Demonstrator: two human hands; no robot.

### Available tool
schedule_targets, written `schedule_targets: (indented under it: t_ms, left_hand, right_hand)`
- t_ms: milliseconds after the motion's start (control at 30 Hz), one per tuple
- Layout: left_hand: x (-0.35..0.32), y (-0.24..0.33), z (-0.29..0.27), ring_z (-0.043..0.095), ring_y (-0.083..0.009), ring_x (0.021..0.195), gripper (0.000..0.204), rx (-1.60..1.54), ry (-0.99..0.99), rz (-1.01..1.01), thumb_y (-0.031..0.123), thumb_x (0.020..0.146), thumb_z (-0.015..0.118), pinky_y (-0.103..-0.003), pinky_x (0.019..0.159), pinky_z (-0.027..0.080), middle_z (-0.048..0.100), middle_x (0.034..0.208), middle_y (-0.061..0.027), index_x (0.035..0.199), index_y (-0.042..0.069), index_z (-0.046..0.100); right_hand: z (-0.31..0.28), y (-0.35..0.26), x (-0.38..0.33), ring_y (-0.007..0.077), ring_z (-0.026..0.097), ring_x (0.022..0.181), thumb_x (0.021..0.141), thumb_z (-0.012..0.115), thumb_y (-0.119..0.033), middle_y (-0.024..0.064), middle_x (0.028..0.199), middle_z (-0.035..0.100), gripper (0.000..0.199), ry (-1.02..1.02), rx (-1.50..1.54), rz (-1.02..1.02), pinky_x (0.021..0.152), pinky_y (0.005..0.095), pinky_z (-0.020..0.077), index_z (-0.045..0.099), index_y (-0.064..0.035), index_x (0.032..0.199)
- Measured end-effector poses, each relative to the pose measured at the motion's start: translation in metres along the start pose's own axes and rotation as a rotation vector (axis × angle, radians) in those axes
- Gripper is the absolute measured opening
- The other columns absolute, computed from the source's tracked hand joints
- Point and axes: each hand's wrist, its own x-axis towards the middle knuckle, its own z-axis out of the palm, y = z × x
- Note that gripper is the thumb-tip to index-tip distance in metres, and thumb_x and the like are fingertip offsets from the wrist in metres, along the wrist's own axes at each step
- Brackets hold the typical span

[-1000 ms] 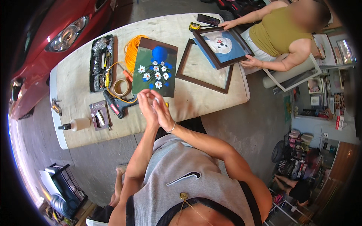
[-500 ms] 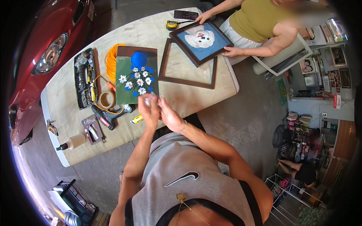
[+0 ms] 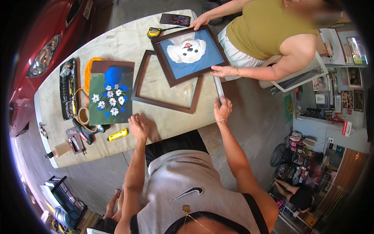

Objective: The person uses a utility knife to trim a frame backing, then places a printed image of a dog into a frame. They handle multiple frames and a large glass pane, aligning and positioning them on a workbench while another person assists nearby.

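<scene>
Overhead, head view: left hand (image 3: 138, 128) rests open on the surface (image 3: 128, 35) just below the empty brown frame (image 3: 165, 102); right hand (image 3: 223, 110) open at the surface's right edge; flower painting (image 3: 110, 93) lies left.

Green canvas (image 3: 110, 93) with white flowers and blue vase, empty brown frame (image 3: 165, 84), yellow utility knife (image 3: 117, 135), red car (image 3: 43, 46)
</scene>
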Motion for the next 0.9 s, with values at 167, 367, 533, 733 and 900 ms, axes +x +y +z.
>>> schedule_targets:
  t_ms: [167, 367, 533, 733, 900]
  left_hand:
    - [-0.022, 0.017, 0.034, 0.054, -0.0327, 0.093, 0.014, 0.281, 0.167, 0.019, 0.012, 0.090, 0.055, -0.043, 0.077, 0.044, 0.054, 0.102, -0.0138, 0.102, 0.011, 0.060]
    - [-0.025, 0.021, 0.041, 0.052, -0.0318, 0.095, 0.017, 0.371, 0.175, 0.024, 0.011, 0.088, 0.056, -0.044, 0.082, 0.041, 0.055, 0.105, -0.0129, 0.104, 0.014, 0.062]
    - [-0.023, 0.023, 0.040, 0.052, -0.0316, 0.095, 0.015, 0.398, 0.175, -0.006, 0.012, 0.088, 0.056, -0.045, 0.082, 0.040, 0.055, 0.103, -0.0128, 0.101, 0.015, 0.063]
    - [-0.022, 0.027, 0.040, 0.052, -0.0316, 0.095, 0.014, 0.406, 0.175, -0.027, 0.013, 0.087, 0.057, -0.045, 0.082, 0.040, 0.055, 0.104, -0.0121, 0.100, 0.014, 0.064]
    - [-0.023, 0.027, 0.038, 0.052, -0.0317, 0.096, 0.014, 0.394, 0.176, -0.039, 0.013, 0.087, 0.058, -0.045, 0.083, 0.040, 0.054, 0.104, -0.0121, 0.099, 0.014, 0.064]
  right_hand:
    - [0.033, 0.017, 0.034, 0.0334, 0.046, 0.116, 0.091, 0.051, -0.041, 0.0178, 0.120, 0.052, 0.050, -0.057, -0.102, -0.003, 0.095, 0.0476, 0.0339, 0.046, -0.0084, 0.129]
    - [0.033, 0.012, 0.034, 0.0338, 0.048, 0.115, 0.092, 0.047, -0.041, 0.0181, 0.119, 0.052, 0.053, -0.165, 0.017, 0.093, 0.094, 0.0479, 0.0365, 0.042, -0.0054, 0.132]
    - [0.032, 0.009, 0.037, 0.0347, 0.048, 0.114, 0.092, 0.048, -0.041, 0.0179, 0.117, 0.052, 0.054, -0.208, -0.022, 0.111, 0.093, 0.0487, 0.0373, 0.041, -0.0053, 0.132]
    - [0.033, 0.012, 0.036, 0.0341, 0.048, 0.114, 0.091, 0.049, -0.041, 0.0178, 0.117, 0.052, 0.055, -0.215, -0.019, 0.122, 0.093, 0.0484, 0.0370, 0.040, -0.0050, 0.132]
    - [0.034, 0.011, 0.036, 0.0340, 0.049, 0.112, 0.091, 0.049, -0.041, 0.0175, 0.116, 0.052, 0.056, -0.203, -0.041, 0.088, 0.091, 0.0482, 0.0370, 0.040, -0.0049, 0.132]
